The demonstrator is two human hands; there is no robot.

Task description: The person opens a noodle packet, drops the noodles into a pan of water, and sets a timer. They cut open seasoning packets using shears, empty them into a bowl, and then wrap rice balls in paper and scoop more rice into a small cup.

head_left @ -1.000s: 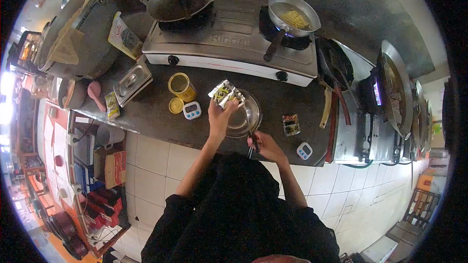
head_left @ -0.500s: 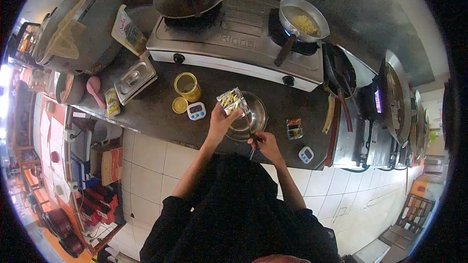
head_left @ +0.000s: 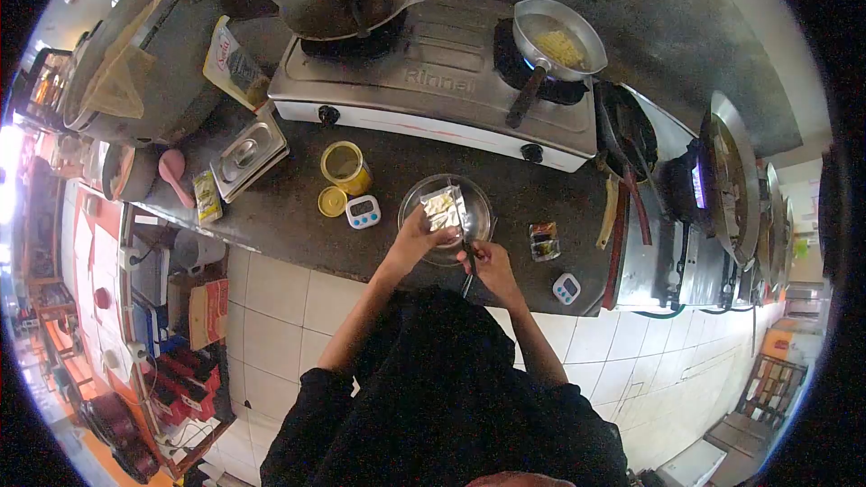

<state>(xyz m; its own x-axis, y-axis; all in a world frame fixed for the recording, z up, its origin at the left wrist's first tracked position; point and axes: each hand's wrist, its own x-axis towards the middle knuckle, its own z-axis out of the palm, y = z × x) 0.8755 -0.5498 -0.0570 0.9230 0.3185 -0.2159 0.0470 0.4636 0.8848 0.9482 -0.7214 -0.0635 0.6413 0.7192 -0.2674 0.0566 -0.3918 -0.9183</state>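
My left hand [head_left: 420, 242] pinches a silver foil seasoning sachet [head_left: 443, 207] and holds it over a metal bowl [head_left: 410, 201] on the dark counter. To its right, my right hand [head_left: 488, 263] is closed around a slim black-handled tool [head_left: 470, 255]. The tool's upper end meets the lower right edge of the sachet; its exact kind I cannot tell. The two hands are close together at the bowl's near side. Part of the bowl is hidden behind the sachet and my fingers.
A two-burner stove [head_left: 433, 81] carries a wok [head_left: 347, 0] and a saucepan [head_left: 559, 36] with noodles over a blue flame. Left of the bowl are a yellow tin [head_left: 346, 169], its lid [head_left: 332, 201] and a timer [head_left: 363, 212]. Another sachet [head_left: 545, 241] and timer [head_left: 566, 289] lie right.
My left hand has shifted slightly right and down, and the sachet has turned more upright, its plain silver side now facing me. My right hand has barely moved.
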